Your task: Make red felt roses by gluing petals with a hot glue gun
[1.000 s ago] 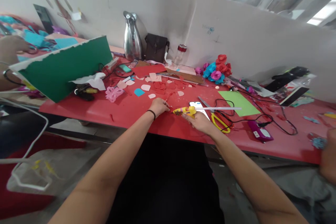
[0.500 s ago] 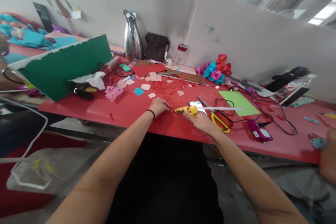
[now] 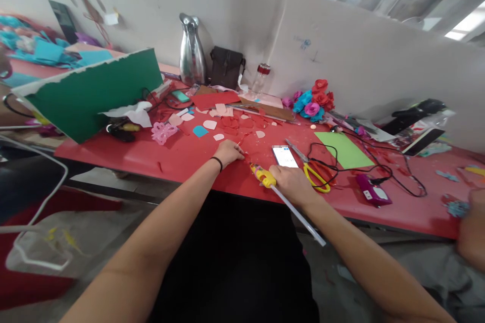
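My right hand (image 3: 291, 182) is closed on a yellow hot glue gun (image 3: 264, 176). A long translucent glue stick (image 3: 299, 216) juts from the gun's rear, slanting down toward my right forearm. The nozzle points up and left, just short of my left hand (image 3: 228, 153), which is pinched over the red table. Between its fingertips is something thin and small with red beside it, too small to name. A lit phone (image 3: 284, 155) and yellow-handled scissors (image 3: 317, 176) lie by my right hand. Pale pink and blue paper petals (image 3: 200, 131) are scattered beyond my left hand.
A green board (image 3: 102, 93) stands at left near a pink openwork piece (image 3: 163, 132). Behind are a steel jug (image 3: 192, 53), dark bag (image 3: 226, 68), glass jar (image 3: 261, 78) and paper flowers (image 3: 313, 101). Cables run past a purple power box (image 3: 373, 191). Another person's arm (image 3: 472, 227) is at right.
My right hand has turned the glue gun, so its glue stick swings from pointing right to pointing down and right. My left hand stays almost where it was, still pinched.
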Demonstrator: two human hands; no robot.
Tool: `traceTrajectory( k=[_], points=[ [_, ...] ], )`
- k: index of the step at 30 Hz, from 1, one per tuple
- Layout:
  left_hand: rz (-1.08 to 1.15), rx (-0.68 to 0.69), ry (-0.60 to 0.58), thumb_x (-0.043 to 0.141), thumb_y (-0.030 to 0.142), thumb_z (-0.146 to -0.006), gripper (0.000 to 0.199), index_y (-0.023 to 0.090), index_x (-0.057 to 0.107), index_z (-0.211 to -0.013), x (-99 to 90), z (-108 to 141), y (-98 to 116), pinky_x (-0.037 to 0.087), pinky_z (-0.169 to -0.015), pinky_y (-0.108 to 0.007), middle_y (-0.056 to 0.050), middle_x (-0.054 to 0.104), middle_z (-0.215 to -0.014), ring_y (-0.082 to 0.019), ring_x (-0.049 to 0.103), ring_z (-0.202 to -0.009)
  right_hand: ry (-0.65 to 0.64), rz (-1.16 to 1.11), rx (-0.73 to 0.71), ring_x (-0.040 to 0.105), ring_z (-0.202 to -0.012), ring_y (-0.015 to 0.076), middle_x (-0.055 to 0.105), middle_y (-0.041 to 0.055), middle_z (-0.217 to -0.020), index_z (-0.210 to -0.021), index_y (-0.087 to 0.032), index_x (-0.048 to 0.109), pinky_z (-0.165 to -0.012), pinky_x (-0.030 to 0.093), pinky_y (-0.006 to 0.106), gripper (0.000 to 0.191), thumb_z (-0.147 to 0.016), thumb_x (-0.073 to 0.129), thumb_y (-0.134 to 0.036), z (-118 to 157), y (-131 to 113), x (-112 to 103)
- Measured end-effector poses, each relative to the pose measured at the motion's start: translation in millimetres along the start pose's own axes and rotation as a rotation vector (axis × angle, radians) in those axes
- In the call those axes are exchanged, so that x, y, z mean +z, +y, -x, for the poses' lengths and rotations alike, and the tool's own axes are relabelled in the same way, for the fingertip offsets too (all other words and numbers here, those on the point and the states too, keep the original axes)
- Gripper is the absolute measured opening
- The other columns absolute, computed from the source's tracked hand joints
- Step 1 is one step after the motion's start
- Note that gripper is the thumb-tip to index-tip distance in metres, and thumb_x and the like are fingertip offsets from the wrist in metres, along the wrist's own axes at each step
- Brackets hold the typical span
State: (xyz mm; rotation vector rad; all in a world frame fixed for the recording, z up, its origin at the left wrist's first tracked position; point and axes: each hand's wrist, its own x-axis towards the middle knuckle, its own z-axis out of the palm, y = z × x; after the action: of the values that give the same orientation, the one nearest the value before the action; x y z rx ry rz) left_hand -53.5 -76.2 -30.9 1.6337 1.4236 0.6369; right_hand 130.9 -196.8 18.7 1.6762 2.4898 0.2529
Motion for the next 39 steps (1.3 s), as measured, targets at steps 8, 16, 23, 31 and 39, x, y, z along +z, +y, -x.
traceTrajectory(
  k=[8,16,23,31,39],
  points=[
    [0.004,-0.001,0.000,0.074,0.013,-0.056,0.009,0.017,0.072,-0.064,-1.5,-0.2,1.4,0.046,-0.059,-0.022,0.000,0.068,-0.060,-0.013,0.060,-0.064,0.060,-0.008,-0.083,0.061,-0.068,0.0197,0.067,0.0088,-0.079,-0.084,-0.016,0.056,-0.053,0.021,0.029,0.032,-0.094,0.039,-0.041,6.7,16.7,-7.3],
    [0.008,0.002,0.001,0.075,0.013,-0.057,0.008,0.017,0.072,-0.063,-1.8,1.3,2.0,0.046,-0.060,-0.022,0.000,0.066,-0.058,-0.013,0.059,-0.062,-0.003,-0.155,0.007,0.061,-0.065,0.0187,0.067,0.0063,-0.077,-0.083,-0.020,0.054,-0.051,0.021,0.027,0.044,-0.091,0.036,-0.059,-11.0,0.4,-3.2],
    [0.008,0.002,-0.001,0.074,0.013,-0.058,0.007,0.016,0.073,-0.065,-2.5,2.8,2.8,0.046,-0.061,-0.024,-0.001,0.066,-0.059,-0.013,0.059,-0.062,0.003,-0.387,0.137,0.058,-0.063,0.0191,0.065,0.0040,-0.069,-0.079,-0.020,0.060,-0.054,0.032,0.027,0.046,-0.088,0.041,-0.061,-9.4,6.0,1.5],
    [0.019,0.001,-0.005,0.075,0.013,-0.058,0.007,0.016,0.071,-0.062,-1.8,2.4,2.2,0.046,-0.059,-0.023,-0.001,0.066,-0.059,-0.013,0.059,-0.061,0.064,-0.646,0.078,0.063,-0.090,0.0219,0.071,0.0029,-0.097,-0.104,-0.029,0.069,-0.081,0.045,0.033,0.039,-0.090,0.042,-0.054,-19.7,10.6,8.1],
    [0.010,0.008,-0.001,0.076,0.013,-0.057,0.009,0.018,0.071,-0.061,-1.8,0.5,0.7,0.047,-0.062,-0.023,-0.001,0.067,-0.059,-0.014,0.061,-0.066,0.055,-0.578,0.165,0.064,-0.080,0.0219,0.071,0.0041,-0.087,-0.099,-0.027,0.069,-0.070,0.045,0.031,0.042,-0.091,0.038,-0.054,-18.1,12.1,3.1]
  ],
)
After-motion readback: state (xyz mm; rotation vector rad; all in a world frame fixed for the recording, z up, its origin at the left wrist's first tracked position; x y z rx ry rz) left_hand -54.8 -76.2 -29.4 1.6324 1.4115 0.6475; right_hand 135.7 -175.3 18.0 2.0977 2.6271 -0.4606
